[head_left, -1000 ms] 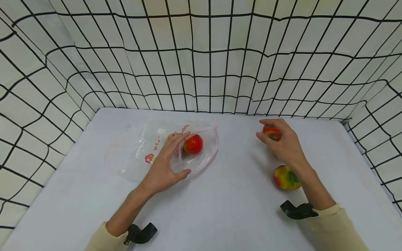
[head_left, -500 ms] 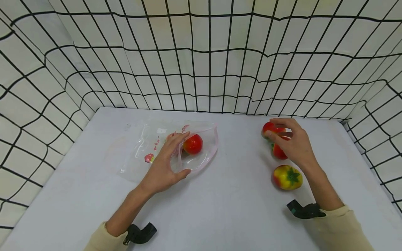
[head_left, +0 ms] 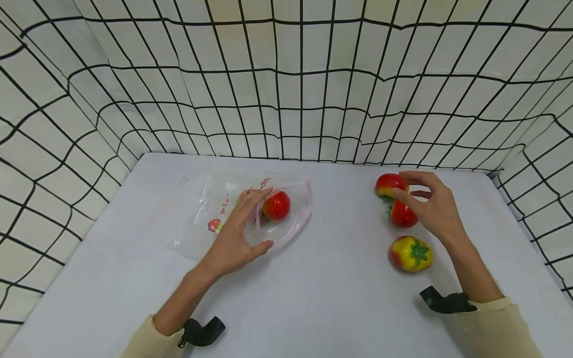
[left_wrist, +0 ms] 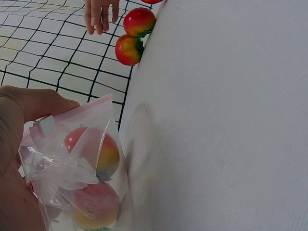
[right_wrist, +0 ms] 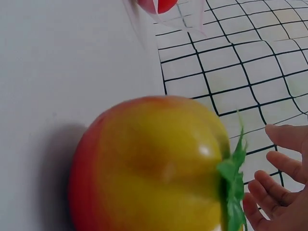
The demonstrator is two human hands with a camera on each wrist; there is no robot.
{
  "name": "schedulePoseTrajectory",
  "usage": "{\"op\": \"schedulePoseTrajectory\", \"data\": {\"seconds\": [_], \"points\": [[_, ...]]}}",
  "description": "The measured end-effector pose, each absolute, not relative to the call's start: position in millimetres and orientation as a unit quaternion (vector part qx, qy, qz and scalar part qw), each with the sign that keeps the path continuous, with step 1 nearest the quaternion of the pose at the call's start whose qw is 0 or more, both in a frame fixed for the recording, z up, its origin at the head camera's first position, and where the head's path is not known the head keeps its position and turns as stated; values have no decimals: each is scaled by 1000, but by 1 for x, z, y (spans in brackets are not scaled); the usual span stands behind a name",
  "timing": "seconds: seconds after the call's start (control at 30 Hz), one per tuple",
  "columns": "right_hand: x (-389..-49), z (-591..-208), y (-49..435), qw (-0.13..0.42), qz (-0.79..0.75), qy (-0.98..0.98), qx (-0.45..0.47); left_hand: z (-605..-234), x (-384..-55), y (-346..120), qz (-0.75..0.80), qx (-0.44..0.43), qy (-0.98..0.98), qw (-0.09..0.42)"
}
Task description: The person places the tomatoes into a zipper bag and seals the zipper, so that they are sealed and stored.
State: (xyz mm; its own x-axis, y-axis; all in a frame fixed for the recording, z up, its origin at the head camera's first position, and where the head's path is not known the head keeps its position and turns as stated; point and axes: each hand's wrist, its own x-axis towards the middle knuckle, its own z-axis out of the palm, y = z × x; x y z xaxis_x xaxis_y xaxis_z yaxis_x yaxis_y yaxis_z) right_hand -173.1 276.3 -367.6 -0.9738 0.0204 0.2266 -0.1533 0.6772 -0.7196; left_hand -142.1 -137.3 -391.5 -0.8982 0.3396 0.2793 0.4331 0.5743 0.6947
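My left hand spreads thumb and fingers at the mouth of a clear plastic bag with a pink edge, holding it apart. A glossy red fruit shows through the opening. The left wrist view shows two red-and-yellow fruits inside, one fruit below the other. To the right, my right hand hovers with fingers loosely apart, its thumb overlapping the back red fruit. Another red fruit lies just in front of that one. Nearest me is a yellow-and-red fruit with a green leafy top.
The white table is bounded at the back and sides by black wire mesh over white sheeting. A black wrist camera sits by the left cuff, another black camera by the right.
My right hand has drawn away to the right from around the back fruit, uncovering the two red fruits and all of the yellow one. My left hand and the bag hold still.
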Motion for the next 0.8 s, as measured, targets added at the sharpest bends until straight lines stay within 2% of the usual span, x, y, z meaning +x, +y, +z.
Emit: {"op": "schedulePoseTrajectory", "data": {"seconds": [0.53,0.8], "points": [[-171,-375,297,103,389,-915,17,-392,-143,-135,-407,-228,-883,60],[-172,-381,305,77,377,-923,6,-391,-142,-136,-406,-221,-885,56]]}}
